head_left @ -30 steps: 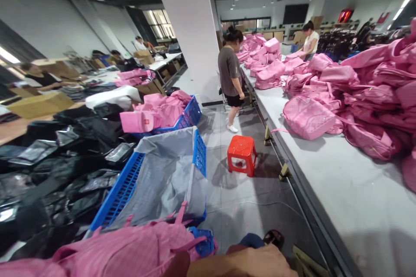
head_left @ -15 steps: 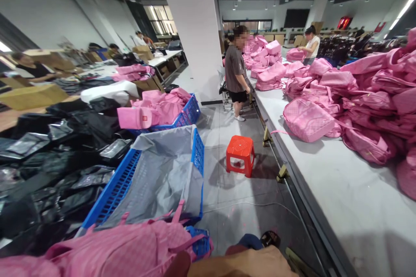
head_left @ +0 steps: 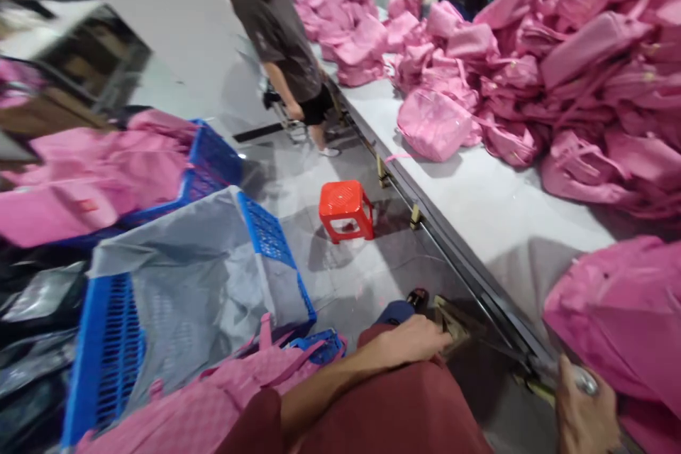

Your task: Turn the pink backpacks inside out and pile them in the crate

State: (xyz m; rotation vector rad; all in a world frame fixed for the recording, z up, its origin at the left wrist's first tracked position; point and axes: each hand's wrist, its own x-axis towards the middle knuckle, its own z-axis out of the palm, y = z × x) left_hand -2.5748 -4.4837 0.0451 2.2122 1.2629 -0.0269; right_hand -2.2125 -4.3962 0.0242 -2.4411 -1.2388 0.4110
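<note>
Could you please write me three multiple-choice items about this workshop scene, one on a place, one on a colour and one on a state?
1. Where is the stool?
A. on the floor beside the long table
B. on the table
C. inside a crate

2. What colour are the bags piled on the table?
A. black
B. pink
C. green

3. How is the left hand?
A. gripping a crate
B. raised overhead
C. resting on the thigh, holding nothing

Answers:
1 A, it stands on grey tiles by the table edge.
2 B, the whole pile is pink.
3 C, it lies on the red trousers.
</note>
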